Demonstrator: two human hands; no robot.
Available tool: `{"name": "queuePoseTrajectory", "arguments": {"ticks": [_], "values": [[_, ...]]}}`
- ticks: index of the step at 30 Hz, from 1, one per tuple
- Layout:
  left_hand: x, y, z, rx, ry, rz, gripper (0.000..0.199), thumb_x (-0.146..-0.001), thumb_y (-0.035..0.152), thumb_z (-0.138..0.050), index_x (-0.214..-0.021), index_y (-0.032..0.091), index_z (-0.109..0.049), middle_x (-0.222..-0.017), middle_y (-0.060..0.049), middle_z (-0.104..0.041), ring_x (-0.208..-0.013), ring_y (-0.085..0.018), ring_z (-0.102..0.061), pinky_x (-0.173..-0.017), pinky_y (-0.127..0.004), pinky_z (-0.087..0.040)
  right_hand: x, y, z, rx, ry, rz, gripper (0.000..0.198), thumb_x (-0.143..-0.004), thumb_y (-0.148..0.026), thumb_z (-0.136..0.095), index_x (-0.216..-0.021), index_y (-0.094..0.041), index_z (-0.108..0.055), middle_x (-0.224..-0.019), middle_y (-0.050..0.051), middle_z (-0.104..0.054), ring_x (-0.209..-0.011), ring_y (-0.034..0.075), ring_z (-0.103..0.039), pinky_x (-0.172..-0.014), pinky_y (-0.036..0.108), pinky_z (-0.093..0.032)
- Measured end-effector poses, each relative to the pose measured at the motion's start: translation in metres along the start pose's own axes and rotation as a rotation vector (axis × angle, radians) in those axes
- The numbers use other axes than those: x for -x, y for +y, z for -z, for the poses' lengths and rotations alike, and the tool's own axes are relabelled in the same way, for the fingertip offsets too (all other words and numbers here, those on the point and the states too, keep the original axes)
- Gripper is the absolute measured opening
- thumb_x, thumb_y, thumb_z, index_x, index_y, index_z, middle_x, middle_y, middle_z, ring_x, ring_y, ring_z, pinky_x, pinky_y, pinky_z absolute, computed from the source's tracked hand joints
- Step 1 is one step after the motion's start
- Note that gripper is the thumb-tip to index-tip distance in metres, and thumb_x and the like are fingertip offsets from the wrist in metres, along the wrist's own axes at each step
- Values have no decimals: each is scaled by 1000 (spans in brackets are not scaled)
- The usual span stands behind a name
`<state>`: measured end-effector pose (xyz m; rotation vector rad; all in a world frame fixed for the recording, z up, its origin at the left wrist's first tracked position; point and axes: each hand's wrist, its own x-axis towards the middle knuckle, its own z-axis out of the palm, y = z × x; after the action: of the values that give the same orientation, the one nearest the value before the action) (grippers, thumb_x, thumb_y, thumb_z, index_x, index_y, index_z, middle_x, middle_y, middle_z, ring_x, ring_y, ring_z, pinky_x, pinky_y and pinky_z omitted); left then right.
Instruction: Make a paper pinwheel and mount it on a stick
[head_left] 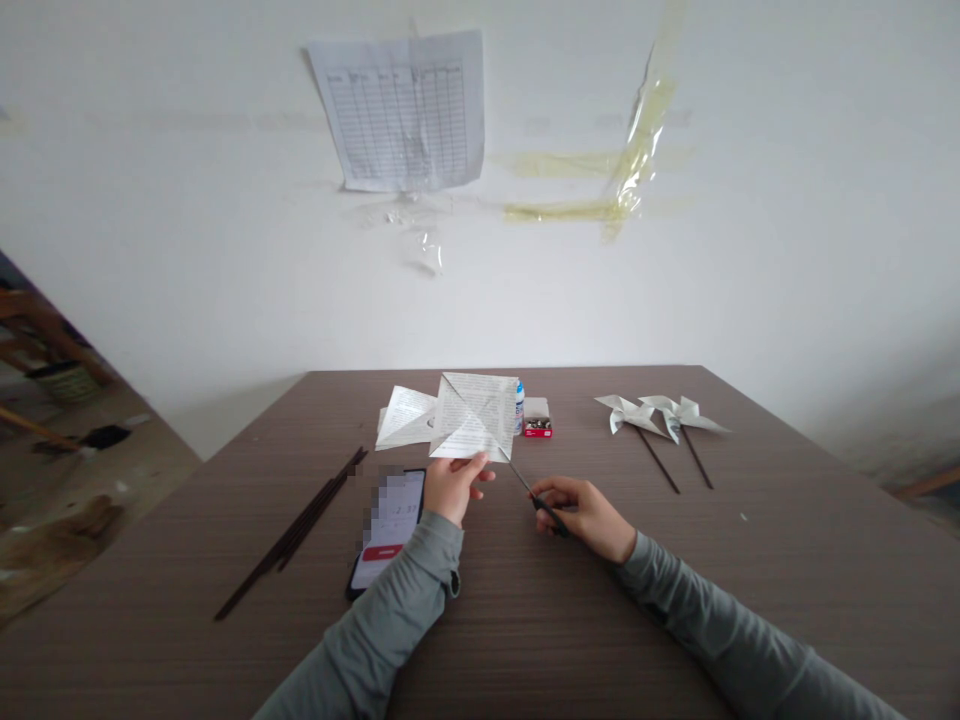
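At the centre of the frame, a person in grey sleeves holds a creased square of printed paper (pixel 475 416) upright above a brown wood-grain table (pixel 750 560). The left hand (pixel 454 487) pinches the square's lower edge between thumb and fingers, closed on the sheet. Just to the right, the right hand (pixel 587 514) is curled shut around the dark handles of a pair of scissors (pixel 534 494), whose blades run up and to the left to meet the paper's lower right corner; whether the blades are parted cannot be made out.

Behind the held square, a second printed sheet (pixel 403 415) lies on the table, partly hidden. Just right of the square stand a small white bottle with a blue cap (pixel 520 406) and, beside it, a little open box with a red front (pixel 537 418).

Below and left of the left hand, a smartphone (pixel 388 535) lies face up with its screen lit, the forearm crossing its lower right corner. Further left, a bundle of thin dark sticks (pixel 292 535) stretches diagonally toward the lower left of the frame.

In the right middle of the frame, well apart from the hands, two finished paper pinwheels (pixel 660 412) on dark sticks rest flat on the table. On the white wall above, upper centre, a printed table sheet (pixel 401 108) hangs, with strips of yellowed clear tape (pixel 626 160) to its right.
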<state>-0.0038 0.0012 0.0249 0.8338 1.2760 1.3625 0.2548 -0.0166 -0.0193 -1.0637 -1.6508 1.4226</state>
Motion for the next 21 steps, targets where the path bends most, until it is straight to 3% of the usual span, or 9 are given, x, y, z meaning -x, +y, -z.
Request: {"name": "queuePoseTrajectory", "arguments": {"ticks": [12,21], "values": [[2,2,-1,-18,26,4,25,-85,3,-110,-90,16,-89,-89,-8,-96,-67,-20,-90,-43,-16,-48,-1,2,0,20,-5,-3,62,-88,-77,-109,-116,-27,-86,-85,3,-89,-79,26,-81,-81,43,-71],[-4,-4,2,-28,1,-24,21,-88,6,-108,-92,15,-90,-91,-10,-97,-68,-20,-91,-41,-15,-48,1,-3,0,38,-3,13,60,-90,-73,-108,-119,-26,-85,-88,4,-90,-79,26,-80,-85,44,-71]]}}
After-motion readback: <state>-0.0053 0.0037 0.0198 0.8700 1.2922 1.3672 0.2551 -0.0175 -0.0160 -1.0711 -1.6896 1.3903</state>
